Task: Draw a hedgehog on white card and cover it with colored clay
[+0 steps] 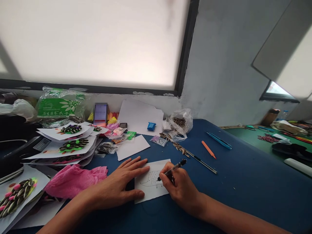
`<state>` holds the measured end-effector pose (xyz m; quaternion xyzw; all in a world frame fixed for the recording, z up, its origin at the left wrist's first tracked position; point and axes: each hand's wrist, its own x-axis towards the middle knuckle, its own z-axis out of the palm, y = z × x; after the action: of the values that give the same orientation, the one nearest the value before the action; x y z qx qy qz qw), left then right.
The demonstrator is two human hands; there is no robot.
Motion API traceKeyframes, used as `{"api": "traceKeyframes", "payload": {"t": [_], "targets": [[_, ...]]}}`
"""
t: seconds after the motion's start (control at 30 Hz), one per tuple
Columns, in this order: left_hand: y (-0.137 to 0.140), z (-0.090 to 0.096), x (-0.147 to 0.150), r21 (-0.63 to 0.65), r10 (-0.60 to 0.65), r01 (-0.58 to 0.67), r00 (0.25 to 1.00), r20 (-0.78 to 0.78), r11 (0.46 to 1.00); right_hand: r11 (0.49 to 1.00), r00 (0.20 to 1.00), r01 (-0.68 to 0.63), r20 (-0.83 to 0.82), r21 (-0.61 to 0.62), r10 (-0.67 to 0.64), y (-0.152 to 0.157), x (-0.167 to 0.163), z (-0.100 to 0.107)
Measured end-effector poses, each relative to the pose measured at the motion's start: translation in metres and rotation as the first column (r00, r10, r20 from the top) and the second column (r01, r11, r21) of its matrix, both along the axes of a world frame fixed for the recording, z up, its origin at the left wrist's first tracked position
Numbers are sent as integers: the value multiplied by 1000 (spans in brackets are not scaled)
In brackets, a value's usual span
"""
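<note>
My right hand [179,185] grips a black pen [175,166], its tip at a line drawing on a small white sheet of paper [152,194]. The drawing [153,178] looks like a hedgehog with a pointed snout, short strokes over its back and little legs. Flat on the left edge of that sheet lies my left hand [126,182], fingers spread. Part of the drawing's right end is hidden behind my right hand. A pink cloth [75,182] lies beside my left forearm.
Paper cards [73,143] decorated with sunflower seeds are stacked at left. Behind the sheet lie blank paper [133,148], a blue packet [151,126] and a plastic bag of seeds [180,123]. An orange marker [208,149], tweezers [201,162] and a blue tool [218,140] lie right.
</note>
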<state>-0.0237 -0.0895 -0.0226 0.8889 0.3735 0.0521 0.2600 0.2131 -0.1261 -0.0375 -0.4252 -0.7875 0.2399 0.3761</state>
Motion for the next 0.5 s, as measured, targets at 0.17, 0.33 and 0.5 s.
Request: {"api": "traceKeyframes", "payload": {"t": [0.17, 0.33, 0.5], "targets": [[0, 2, 1, -9, 3, -3, 1000, 1, 1000, 999, 999, 28, 36, 34, -29, 1, 0, -1], [-1, 5, 3, -15, 10, -11, 999, -39, 1000, 999, 998, 24, 48, 45, -26, 2, 1, -1], [-1, 4, 2, -8, 5, -5, 999, -33, 1000, 997, 998, 21, 61, 73, -25, 3, 0, -2]]}}
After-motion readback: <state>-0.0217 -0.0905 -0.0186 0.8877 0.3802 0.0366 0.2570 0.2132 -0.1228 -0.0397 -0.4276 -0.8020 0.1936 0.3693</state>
